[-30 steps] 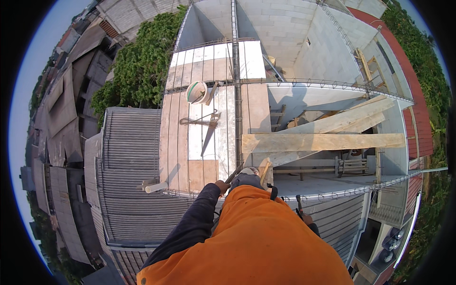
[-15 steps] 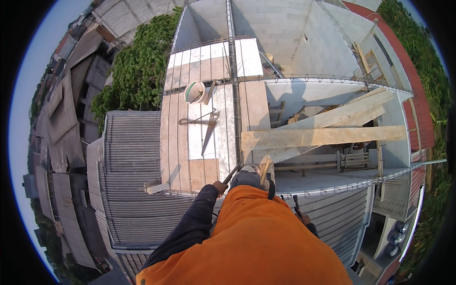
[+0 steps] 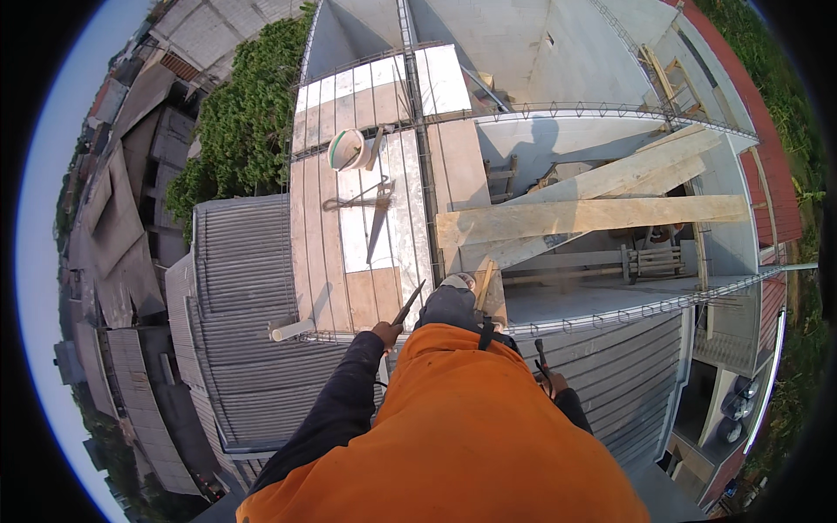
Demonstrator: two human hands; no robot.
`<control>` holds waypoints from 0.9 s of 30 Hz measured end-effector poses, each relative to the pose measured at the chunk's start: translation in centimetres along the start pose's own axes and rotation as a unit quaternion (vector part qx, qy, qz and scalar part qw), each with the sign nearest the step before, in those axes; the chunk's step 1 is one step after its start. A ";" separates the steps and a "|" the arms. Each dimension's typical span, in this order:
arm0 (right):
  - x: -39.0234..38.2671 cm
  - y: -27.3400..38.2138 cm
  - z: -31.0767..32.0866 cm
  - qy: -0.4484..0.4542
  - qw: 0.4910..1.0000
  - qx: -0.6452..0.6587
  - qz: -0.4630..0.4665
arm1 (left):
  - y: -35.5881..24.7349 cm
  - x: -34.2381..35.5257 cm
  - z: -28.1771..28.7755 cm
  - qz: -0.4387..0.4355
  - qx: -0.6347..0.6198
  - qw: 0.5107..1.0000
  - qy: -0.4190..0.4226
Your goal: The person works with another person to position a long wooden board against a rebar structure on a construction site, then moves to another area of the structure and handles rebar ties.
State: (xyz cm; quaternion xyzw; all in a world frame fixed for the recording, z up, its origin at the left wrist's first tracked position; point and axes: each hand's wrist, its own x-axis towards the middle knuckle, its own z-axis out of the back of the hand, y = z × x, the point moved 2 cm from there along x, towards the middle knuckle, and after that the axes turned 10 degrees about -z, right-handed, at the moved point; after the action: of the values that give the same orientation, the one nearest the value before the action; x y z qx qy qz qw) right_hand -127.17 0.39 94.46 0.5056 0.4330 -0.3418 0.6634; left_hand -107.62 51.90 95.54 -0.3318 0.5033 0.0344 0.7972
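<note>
In front of my body at the left, my left hand (image 3: 386, 335) is closed around a dark, slim bar with a tapered tip (image 3: 411, 302), which points forward over the board edge beside my shoe. My right hand (image 3: 554, 383), at my right side, grips a dark slender tool (image 3: 541, 356) that stands up from the fist; its kind is not clear. My shoe (image 3: 459, 281) rests near the edge of the boards. Ahead lie a white bucket (image 3: 347, 150) with something inside, a handsaw (image 3: 380, 222) and a long bent metal tool (image 3: 356, 203).
Plywood and white panels (image 3: 369, 248) crossed by thin bars form the deck ahead. Long planks (image 3: 593, 220) span an opening at the right, with timber below. Steel lattice reinforcement (image 3: 602, 325) runs along the wall tops. A corrugated roof (image 3: 244, 322) lies lower left.
The view has shifted, so the deck sits higher in it. My left hand has moved slightly left and its bar points clear of my leg. My right hand shows more fully.
</note>
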 end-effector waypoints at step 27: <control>-0.8 2.7 4.2 -0.097 0.941 0.132 -0.297 | 13.9 -3.0 7.8 0.129 -0.170 0.965 -0.154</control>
State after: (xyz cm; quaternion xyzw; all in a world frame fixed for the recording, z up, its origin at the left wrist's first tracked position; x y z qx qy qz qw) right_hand -124.08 -3.00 96.65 0.4012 0.4476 -0.6252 0.4978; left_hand -108.46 67.96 93.26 -0.3853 0.3994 0.2723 0.7861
